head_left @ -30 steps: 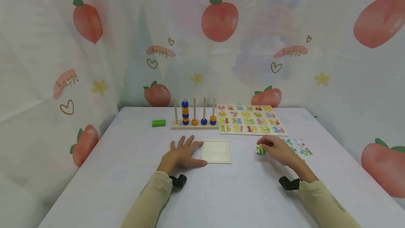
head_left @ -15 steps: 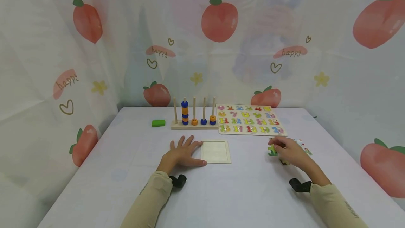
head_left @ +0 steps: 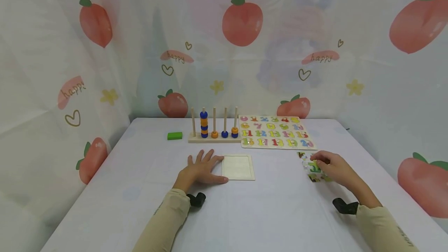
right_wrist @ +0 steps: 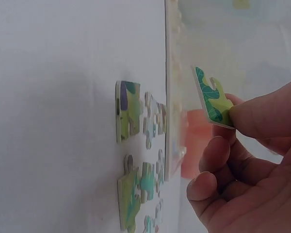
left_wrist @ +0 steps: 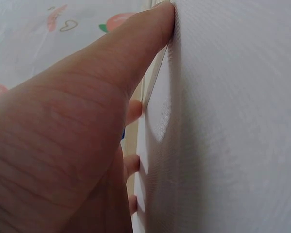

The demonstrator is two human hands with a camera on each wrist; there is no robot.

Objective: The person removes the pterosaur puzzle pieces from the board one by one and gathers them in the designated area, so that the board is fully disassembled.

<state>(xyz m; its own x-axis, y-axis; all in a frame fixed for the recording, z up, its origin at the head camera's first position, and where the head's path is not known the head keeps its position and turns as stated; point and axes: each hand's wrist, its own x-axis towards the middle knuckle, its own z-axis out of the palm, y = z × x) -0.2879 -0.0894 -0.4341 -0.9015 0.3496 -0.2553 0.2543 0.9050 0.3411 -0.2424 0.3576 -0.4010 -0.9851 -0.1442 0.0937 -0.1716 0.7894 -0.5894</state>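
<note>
A green jigsaw puzzle piece (right_wrist: 212,99) is pinched between the thumb and forefinger of my right hand (head_left: 334,167), held up off the table. Beneath and around that hand lie several loose puzzle pieces (right_wrist: 130,111), flat on the cloth and partly hidden by it in the head view. My left hand (head_left: 200,173) rests on the table with its fingers spread. Its thumb and forefinger touch the left side of a square, pale wooden puzzle frame (head_left: 238,167), whose inside is bare. In the left wrist view the thumb (left_wrist: 150,29) lies along the frame's edge.
Behind the frame stands a wooden peg stacker (head_left: 214,140) with blue and orange beads. A number puzzle board (head_left: 276,132) lies beside it to the right. At the left is a green block (head_left: 174,136). A patterned curtain (head_left: 241,81) hangs behind the table.
My right hand has moved right with the green puzzle piece, from beside the loose pieces to above them. Some of those pieces have come into view on its left. My left hand stays put.
</note>
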